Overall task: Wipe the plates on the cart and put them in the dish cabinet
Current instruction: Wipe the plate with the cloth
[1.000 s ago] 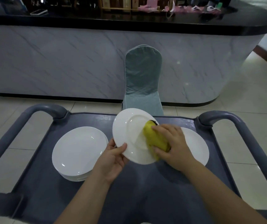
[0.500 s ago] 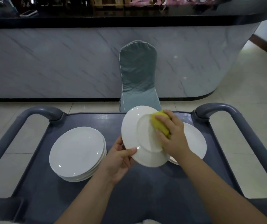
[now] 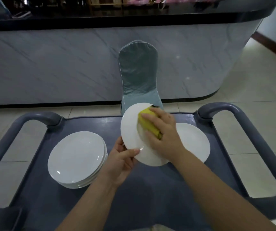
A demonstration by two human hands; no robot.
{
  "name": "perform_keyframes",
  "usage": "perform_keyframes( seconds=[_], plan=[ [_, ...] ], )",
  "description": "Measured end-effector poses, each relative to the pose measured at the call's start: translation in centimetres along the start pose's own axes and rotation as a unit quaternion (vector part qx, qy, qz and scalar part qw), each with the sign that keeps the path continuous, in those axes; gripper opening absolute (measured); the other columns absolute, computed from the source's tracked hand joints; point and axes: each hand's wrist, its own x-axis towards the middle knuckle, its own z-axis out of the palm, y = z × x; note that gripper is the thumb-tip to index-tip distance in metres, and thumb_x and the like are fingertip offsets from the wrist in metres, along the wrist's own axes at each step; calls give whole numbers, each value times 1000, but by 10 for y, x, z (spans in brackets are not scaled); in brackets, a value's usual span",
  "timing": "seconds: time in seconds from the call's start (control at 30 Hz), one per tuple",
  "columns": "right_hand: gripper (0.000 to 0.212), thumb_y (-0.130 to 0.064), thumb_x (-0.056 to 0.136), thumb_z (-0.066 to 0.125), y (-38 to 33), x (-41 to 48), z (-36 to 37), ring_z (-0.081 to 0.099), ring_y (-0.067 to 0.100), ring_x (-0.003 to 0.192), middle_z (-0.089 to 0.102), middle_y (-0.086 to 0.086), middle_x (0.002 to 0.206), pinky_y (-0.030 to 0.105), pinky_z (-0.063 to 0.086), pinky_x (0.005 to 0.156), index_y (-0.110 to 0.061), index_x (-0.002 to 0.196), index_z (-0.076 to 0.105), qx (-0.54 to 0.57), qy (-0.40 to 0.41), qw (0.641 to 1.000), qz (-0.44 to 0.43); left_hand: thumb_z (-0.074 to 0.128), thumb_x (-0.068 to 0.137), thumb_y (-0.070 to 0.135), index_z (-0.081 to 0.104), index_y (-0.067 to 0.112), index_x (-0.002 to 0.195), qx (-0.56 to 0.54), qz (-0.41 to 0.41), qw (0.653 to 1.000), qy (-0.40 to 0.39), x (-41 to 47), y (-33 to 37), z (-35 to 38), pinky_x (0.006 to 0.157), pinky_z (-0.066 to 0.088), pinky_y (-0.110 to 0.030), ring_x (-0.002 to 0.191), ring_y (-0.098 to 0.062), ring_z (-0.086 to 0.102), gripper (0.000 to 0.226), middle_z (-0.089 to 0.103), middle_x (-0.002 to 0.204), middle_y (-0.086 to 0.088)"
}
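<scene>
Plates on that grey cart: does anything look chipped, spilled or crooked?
Nothing stands out. The round white plate is tilted only because the left hand holds its rim while the right hand presses a yellow cloth on it. The stack of white plates sits evenly, no chips or spills visible.

Left hand point(image 3: 120, 162): pinches near rim of tilted round white ceramic plate point(image 3: 130, 129), thumb on top.
Right hand point(image 3: 163, 135): fingers curled round folded yellow cloth point(image 3: 148, 122), pressing it to the plate.
Forearms: bare, reaching forward.

Glossy white plates point(image 3: 76, 157), matt grey, probably plastic cart point(image 3: 87, 124), soft yellow cloth point(image 3: 148, 121).
</scene>
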Motion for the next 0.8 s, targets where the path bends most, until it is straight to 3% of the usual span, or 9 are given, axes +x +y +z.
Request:
perform_keyframes(
  seconds=[0.07,0.17,0.23,0.3,0.4,0.5,0.6,0.73,0.8],
  plan=[
    [47,-29,82,59,-4,-16,1,39,23,121,44,-3,146,27,21,112,-27,129,60,-7,-62,993,-97,70,64,-6,49,5,131,-3,13,1000,5,1,9,-8,86,55,-39,108,-31,61,72,61,122,-18],
    [48,-23,82,61,29,-43,-22,43,32,121,45,1,146,41,30,110,-26,129,60,-20,-86,983,-159,72,58,-5,56,8,121,4,11,1000,-15,-3,9,-14,82,56,-37,103,-29,64,66,67,113,-14],
    [44,-26,84,60,51,-42,-31,46,34,119,47,2,143,49,35,105,-28,128,59,-20,-12,994,-103,68,60,-9,59,10,116,24,0,999,-32,-8,2,-9,78,58,-35,99,-26,66,60,69,108,-11],
    [41,-30,84,59,53,-18,-28,46,27,123,49,0,141,49,35,106,-29,125,61,35,79,996,20,66,62,-10,58,11,117,49,0,998,-44,-9,-4,-2,79,57,-37,100,-25,66,60,69,109,-11],
    [43,-35,81,57,17,23,-10,46,20,124,51,-2,137,47,35,108,-28,123,63,98,109,986,83,63,62,-13,57,11,113,63,30,997,-28,-8,2,5,79,56,-37,98,-26,65,57,68,106,-11],
    [43,-33,83,59,-18,11,15,41,21,121,47,-1,140,36,29,110,-25,125,63,43,40,997,-50,67,64,-19,56,9,116,69,59,996,-19,-8,19,1,81,57,-40,97,-28,67,60,69,105,-13],
    [41,-27,86,59,-13,10,16,42,27,115,48,1,140,38,30,108,-24,126,62,13,-8,986,-168,61,70,-11,57,11,113,87,59,995,-1,-12,26,-1,77,60,-38,91,-24,70,48,71,101,-11],
    [39,-25,82,58,-12,60,11,42,17,112,49,-17,127,39,34,106,-30,120,66,91,54,991,77,61,82,-12,56,12,118,176,32,984,8,-19,18,6,73,60,-39,95,-27,68,44,70,105,-12],
    [37,-27,82,56,-26,55,19,44,24,109,51,-14,128,39,36,102,-30,116,69,51,-14,999,2,61,81,-13,57,13,116,155,27,987,19,-20,17,7,74,59,-41,94,-28,68,43,70,105,-13]
  ],
)
